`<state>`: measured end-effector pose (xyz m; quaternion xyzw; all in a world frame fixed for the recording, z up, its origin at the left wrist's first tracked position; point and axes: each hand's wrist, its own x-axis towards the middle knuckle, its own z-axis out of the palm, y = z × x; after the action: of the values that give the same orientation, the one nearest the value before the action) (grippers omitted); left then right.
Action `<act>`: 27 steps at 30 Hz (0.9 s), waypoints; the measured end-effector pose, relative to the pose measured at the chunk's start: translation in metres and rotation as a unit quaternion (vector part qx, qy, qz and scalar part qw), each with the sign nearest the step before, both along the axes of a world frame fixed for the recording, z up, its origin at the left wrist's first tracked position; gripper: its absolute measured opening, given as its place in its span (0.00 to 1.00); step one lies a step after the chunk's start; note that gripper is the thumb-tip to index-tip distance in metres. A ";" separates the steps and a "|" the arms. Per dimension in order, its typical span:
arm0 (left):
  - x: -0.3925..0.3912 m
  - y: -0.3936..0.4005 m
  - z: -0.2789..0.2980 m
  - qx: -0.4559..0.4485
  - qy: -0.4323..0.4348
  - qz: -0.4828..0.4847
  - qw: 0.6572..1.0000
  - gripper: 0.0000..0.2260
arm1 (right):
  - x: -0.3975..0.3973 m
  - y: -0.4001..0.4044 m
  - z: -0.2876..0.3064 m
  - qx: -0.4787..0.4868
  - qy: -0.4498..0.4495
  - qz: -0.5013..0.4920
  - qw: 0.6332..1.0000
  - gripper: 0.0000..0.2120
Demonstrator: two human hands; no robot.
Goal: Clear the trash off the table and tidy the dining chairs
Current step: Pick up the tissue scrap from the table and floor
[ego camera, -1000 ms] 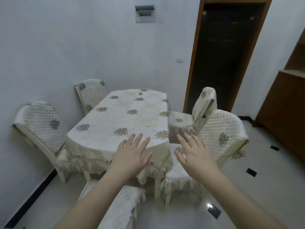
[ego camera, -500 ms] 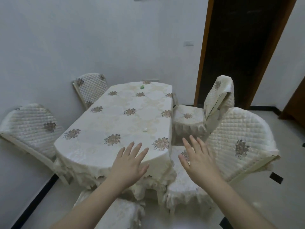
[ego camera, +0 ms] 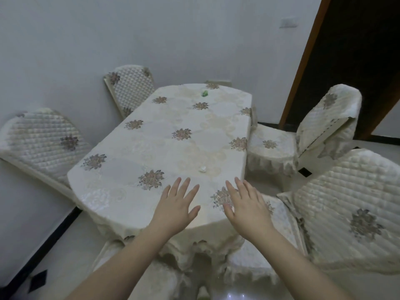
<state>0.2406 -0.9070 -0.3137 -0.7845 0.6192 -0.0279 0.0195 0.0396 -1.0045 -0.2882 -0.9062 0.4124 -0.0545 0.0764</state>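
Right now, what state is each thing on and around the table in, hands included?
Left hand: open, empty, above the table's near edge.
Right hand: open, empty, above the near edge.
White scrap: crumpled, lying on the table.
Green scrap: lying at the far end.
Right chairs: pulled out, angled.
Left chairs: backs tilted, close in.
Door: cannot tell.

The tablecloth-covered table [ego camera: 164, 152] is being left almost bare, so its top is being kept open for a reach from the near edge. Only a small white scrap [ego camera: 202, 169] near the right side and a green scrap [ego camera: 204, 93] at the far end are lying on it, well apart. The table's sides are being crowded by quilted chairs: two at the left [ego camera: 43, 141] [ego camera: 129, 87], two at the right [ego camera: 324, 124] [ego camera: 350, 213], with narrow gaps between.
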 end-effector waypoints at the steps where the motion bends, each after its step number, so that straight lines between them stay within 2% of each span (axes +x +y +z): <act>1: 0.010 -0.011 -0.006 0.003 0.012 0.004 1.000 0.28 | 0.013 -0.009 -0.005 -0.002 0.010 0.004 1.000 0.30; 5: 0.053 -0.050 -0.028 0.023 0.044 0.004 0.999 0.32 | 0.052 -0.048 -0.018 0.001 0.045 -0.005 0.999 0.31; 10: 0.092 -0.098 -0.045 0.071 0.052 0.002 0.996 0.28 | 0.078 -0.082 -0.032 0.023 0.051 -0.024 0.998 0.28; 17: 0.096 -0.184 -0.092 0.128 0.075 -0.002 0.989 0.29 | 0.102 -0.125 -0.054 0.052 0.063 -0.010 0.997 0.32; 24: 0.098 -0.231 -0.129 0.164 0.092 0.060 0.980 0.26 | 0.104 -0.178 -0.069 0.086 0.065 0.034 0.994 0.36; 27: 0.097 -0.247 -0.136 0.168 0.081 0.078 0.979 0.24 | 0.097 -0.201 -0.075 0.092 0.053 0.050 0.993 0.34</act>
<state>0.3379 -1.1537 -0.4500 -0.8153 0.5518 0.1423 0.1030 0.1368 -1.2053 -0.3632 -0.9162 0.3737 0.0357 0.1400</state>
